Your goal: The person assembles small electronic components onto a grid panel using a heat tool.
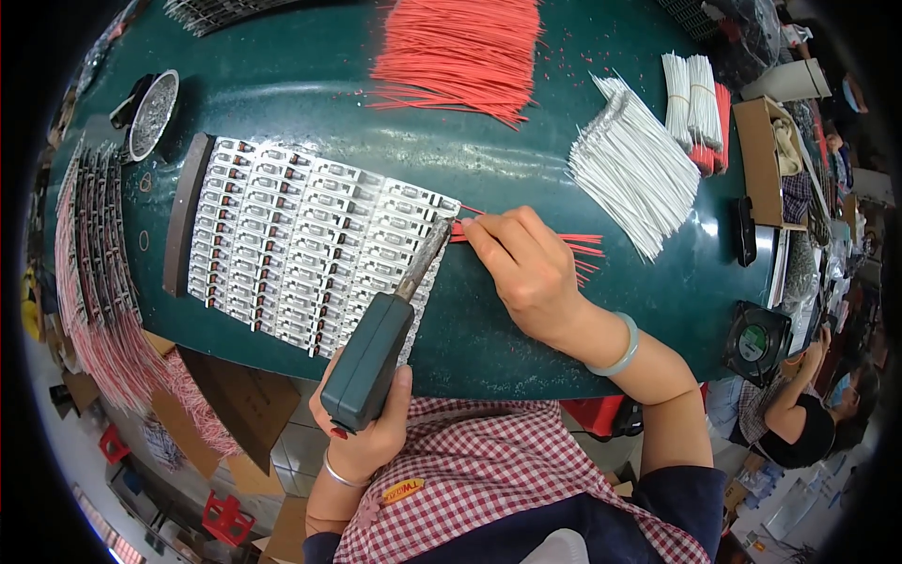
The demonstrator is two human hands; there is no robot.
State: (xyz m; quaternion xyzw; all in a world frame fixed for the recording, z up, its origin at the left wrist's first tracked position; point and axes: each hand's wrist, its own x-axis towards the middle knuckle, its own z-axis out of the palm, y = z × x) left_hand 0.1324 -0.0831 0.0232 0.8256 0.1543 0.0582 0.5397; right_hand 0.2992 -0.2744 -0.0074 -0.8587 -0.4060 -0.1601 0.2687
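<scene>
My left hand (376, 434) is wrapped round a dark green soldering gun (365, 362), whose metal tip points up and to the right. That tip meets the right edge of a panel of small white-and-metal lamp-holder-like parts (315, 211), set in rows. At the same corner my right hand (536, 273) pinches a thin red wire (467, 218) between thumb and forefinger; its exact contact with the tip is too small to tell. Several more red wires (584, 239) stick out beyond and under the right hand.
A large pile of red wires (460, 56) lies at the far middle, white wires (634, 164) at the right. A metal bowl (153, 115) stands at the far left, near racks of wired parts (99, 244). A dark bar (188, 216) borders the panel. A cardboard box (757, 160), a small fan (754, 340) and another person (799, 414) are to the right.
</scene>
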